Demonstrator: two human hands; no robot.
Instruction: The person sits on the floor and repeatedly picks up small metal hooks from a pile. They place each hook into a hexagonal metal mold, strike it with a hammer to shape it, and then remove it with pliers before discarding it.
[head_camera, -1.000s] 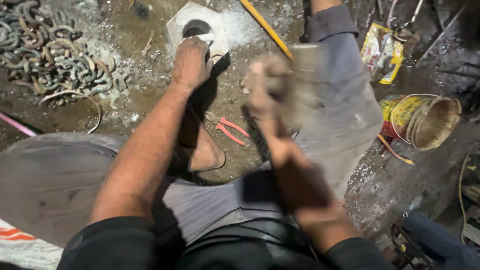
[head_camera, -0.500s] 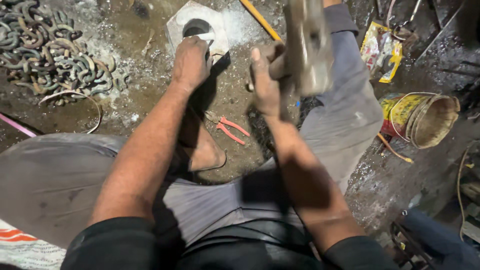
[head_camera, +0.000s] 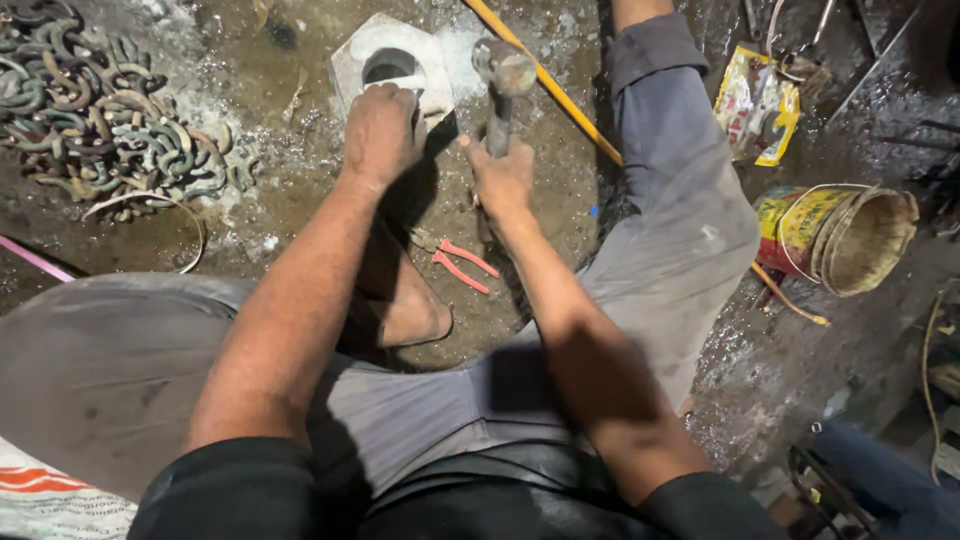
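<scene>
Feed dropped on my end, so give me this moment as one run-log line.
left hand: on metal block, holding a small piece | right hand: gripping hammer, head beside block | pliers: on ground, untouched

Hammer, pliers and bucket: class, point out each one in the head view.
hammer (head_camera: 505, 68), head view, on its metal head.
red-handled pliers (head_camera: 458, 265), head view, on the handles.
yellow bucket (head_camera: 800, 225), head view, on its side wall.

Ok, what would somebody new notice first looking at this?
Probably the hammer gripped in the right hand at top centre, its head beside the pale block with a round hole that the left hand rests on. Next, the heap of curved metal links at upper left and the yellow bucket lying on its side at right.
</scene>
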